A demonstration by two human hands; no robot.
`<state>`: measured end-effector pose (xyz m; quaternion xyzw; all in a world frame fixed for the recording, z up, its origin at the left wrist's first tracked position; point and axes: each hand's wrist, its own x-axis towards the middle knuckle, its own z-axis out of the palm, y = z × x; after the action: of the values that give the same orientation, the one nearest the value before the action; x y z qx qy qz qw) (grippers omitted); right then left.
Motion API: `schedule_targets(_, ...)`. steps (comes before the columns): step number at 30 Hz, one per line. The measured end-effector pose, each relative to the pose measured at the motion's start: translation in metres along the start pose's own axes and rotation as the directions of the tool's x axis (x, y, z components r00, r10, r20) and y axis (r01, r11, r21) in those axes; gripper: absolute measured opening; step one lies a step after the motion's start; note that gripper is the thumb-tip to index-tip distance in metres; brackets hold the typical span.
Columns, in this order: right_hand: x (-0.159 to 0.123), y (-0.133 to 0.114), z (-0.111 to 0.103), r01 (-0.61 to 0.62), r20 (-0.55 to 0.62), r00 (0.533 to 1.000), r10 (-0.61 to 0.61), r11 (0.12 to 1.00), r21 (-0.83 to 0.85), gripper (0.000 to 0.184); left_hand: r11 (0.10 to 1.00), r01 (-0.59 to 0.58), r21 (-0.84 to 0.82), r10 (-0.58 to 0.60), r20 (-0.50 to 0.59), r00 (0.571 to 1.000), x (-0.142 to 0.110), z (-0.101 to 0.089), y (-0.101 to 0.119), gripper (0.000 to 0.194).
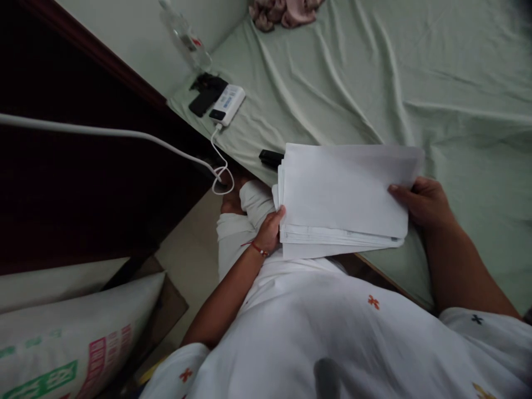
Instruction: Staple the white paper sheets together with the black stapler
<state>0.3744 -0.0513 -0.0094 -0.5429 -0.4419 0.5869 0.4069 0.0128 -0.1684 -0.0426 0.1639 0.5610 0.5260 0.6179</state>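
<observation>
A loose stack of white paper sheets (344, 191) lies across my lap and the bed's edge, its lower sheets fanned out unevenly at the left and bottom. My left hand (271, 228) grips the stack's left edge, with the thumb on top and the other fingers hidden underneath. At the far right edge, my right hand (424, 202) pinches the paper, thumb on the blank top sheet. Part of a black object (271, 158), perhaps a stapler, sticks out beyond the stack's upper left corner.
On the green bedsheet (353, 83) sit a white power bank (228, 105) with a cable, a dark flat object (203, 100) and a clear bottle (189, 39). Crumpled pinkish cloth (286, 12) lies at the top. A printed white sack (75, 332) stands at lower left.
</observation>
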Motion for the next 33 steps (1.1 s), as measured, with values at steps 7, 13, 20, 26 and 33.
schedule_targets(7, 0.003, 0.006, -0.004, 0.001, 0.023, 1.000, -0.001, 1.000, 0.004, 0.032, 0.999, -0.034, -0.002, 0.034, -0.022, 0.999, 0.003, 0.002, 0.003, 0.067)
schedule_targets(13, 0.001, 0.000, 0.000, -0.012, 0.026, 1.000, 0.011, 0.999, 0.030, 0.033, 0.998, -0.043, -0.036, 0.042, -0.040, 0.998, 0.001, 0.003, 0.007, 0.062)
schedule_targets(20, -0.004, -0.011, 0.003, -0.039, 0.030, 0.999, 0.039, 0.999, 0.003, 0.029, 0.997, 0.028, -0.078, -0.029, -0.016, 0.999, -0.003, 0.008, 0.020, 0.060)
schedule_targets(26, -0.005, -0.010, -0.002, -0.075, 0.045, 0.996, 0.073, 0.996, 0.044, 0.033, 0.996, 0.035, -0.083, -0.033, 0.019, 0.999, -0.012, 0.008, 0.037, 0.060)
schedule_targets(33, -0.006, -0.010, -0.003, -0.058, -0.043, 0.997, 0.062, 0.994, 0.093, 0.039, 0.996, 0.020, -0.085, -0.019, 0.013, 1.000, -0.017, 0.015, 0.037, 0.052)
